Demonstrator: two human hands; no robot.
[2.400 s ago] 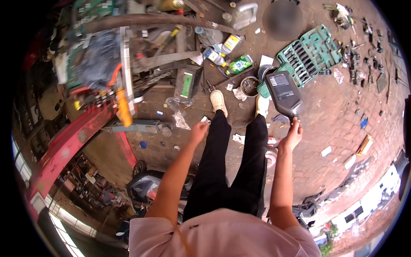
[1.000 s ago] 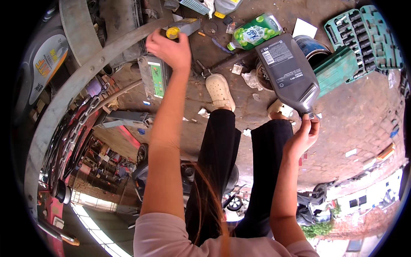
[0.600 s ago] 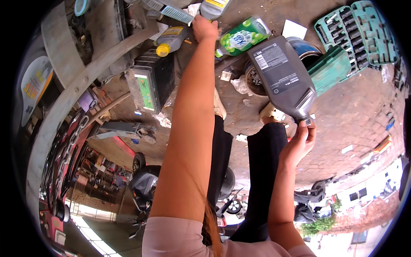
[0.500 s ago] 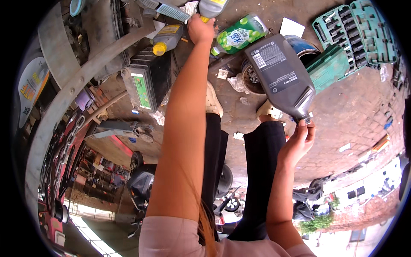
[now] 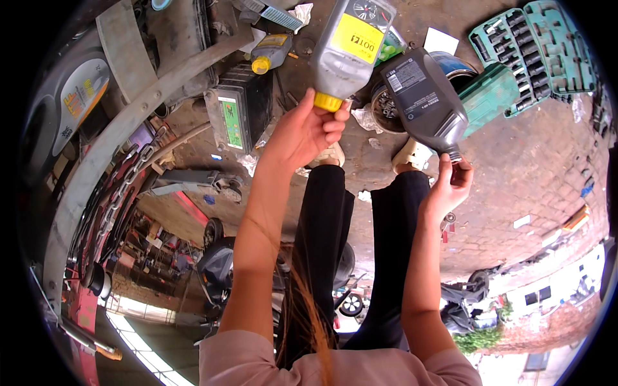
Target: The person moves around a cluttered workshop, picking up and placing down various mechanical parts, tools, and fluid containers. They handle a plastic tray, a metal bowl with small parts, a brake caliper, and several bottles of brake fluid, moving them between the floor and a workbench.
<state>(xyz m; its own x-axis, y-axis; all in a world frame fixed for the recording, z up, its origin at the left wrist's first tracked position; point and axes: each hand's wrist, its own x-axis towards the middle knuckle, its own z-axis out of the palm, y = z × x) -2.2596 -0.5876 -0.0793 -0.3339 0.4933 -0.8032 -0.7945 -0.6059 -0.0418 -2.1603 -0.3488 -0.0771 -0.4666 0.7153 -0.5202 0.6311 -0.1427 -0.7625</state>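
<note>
My left hand [image 5: 308, 132] grips a grey plastic bottle [image 5: 344, 71] by its yellow cap, the yellow-labelled body pointing away from me. With its fingers closed round the neck, my right hand [image 5: 445, 190] holds a dark grey oil bottle [image 5: 425, 100]; its neck points toward me and its back label shows. Most of a green drink bottle [image 5: 391, 46] is hidden behind the bottle in my left hand. A smaller grey bottle with a yellow cap [image 5: 270, 53] lies on the ground, left of my left hand.
At the far right lies an open green socket-tool case [image 5: 534, 58]. A can of metal parts [image 5: 386, 106] stands under the dark bottle, with a blue-rimmed tin [image 5: 460, 67] beyond it. A black battery [image 5: 241, 109] sits at the left, near a curved metal bar [image 5: 151, 96].
My left hand has drawn back toward me, bringing the yellow-labelled bottle fully into view in front of the green bottle. The dark bottle in my right hand has shifted slightly.
</note>
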